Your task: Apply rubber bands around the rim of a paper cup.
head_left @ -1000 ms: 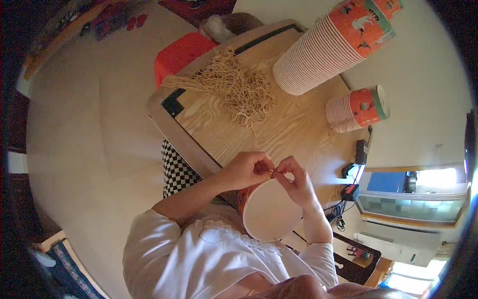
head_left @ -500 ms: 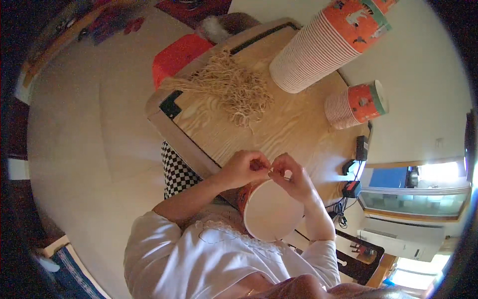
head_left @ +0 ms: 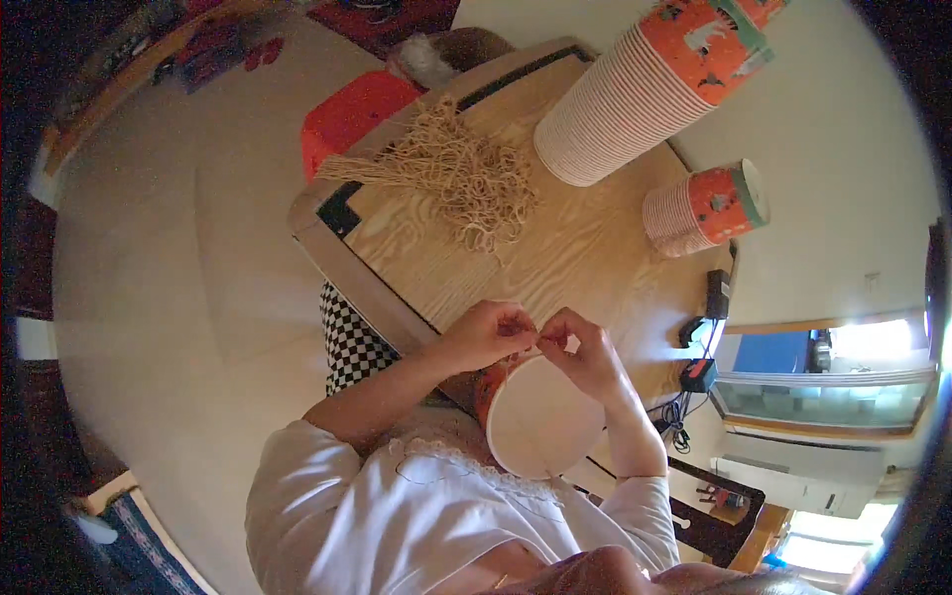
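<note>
Pale plywood worktop (head_left: pixel 585 248), framed rim; tangle of tan string (head_left: pixel 461 174) lying near far left edge; tall stack of orange paper cups (head_left: pixel 645 84) lying on side at far right; shorter cup stack (head_left: pixel 704 208) just beside it, nearer.

Whatever the left hand (head_left: pixel 488 334) and right hand (head_left: pixel 585 349) pinch between their fingertips is too small to make out. The hands cover the far rim of the paper cup (head_left: pixel 543 416), and its orange outer wall shows only as a sliver at nine o'clock. The tall stack of cups (head_left: pixel 645 89) at one o'clock is cut off by the picture's upper edge. The red stool (head_left: pixel 352 109) at eleven o'clock is partly hidden behind the wooden table (head_left: pixel 585 248). Small dark devices (head_left: pixel 699 347) at three o'clock are too blurred to identify. The person's head at six o'clock is cropped.
</note>
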Motion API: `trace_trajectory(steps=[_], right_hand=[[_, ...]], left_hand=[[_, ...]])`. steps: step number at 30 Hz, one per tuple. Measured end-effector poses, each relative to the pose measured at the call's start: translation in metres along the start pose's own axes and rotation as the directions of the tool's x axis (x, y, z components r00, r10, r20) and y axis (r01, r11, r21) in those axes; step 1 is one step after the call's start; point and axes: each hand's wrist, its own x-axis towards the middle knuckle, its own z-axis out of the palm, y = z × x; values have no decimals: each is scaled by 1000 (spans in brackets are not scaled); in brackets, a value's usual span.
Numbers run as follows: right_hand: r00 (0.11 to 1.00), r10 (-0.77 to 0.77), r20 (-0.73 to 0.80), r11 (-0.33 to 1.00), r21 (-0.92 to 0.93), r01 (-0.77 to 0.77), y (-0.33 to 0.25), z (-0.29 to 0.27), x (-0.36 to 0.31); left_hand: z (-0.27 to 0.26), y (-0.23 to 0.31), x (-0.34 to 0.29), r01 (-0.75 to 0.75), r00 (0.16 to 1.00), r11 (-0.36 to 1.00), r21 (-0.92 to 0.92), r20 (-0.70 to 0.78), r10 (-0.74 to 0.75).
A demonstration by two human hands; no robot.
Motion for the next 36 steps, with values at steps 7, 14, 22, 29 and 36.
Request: trace_trajectory(steps=[7, 14, 22, 29, 36], right_hand=[[1000, 4, -8, 1000, -17, -5, 1, -2, -1], [1000, 20, 4, 1000, -23, -20, 1, -3, 0], [1000, 2, -5, 999, -47, -2, 4, -4, 0], [996, -87, 11, 989, -115, 88, 6, -6, 2], [991, -134, 15, 985, -110, 135, 8, -6, 2]], left_hand=[[-4, 7, -2, 12, 1000, 995, 96, -8, -11], [-8, 10, -2, 217, 975, 960, -178, -12, -223], [-7, 2, -3, 57, 998, 996, 63, -34, -54], [-7, 0, -6, -70, 992, 979, 192, -92, 89], [-3, 6, -9, -218, 942, 908, 358, -166, 292]])
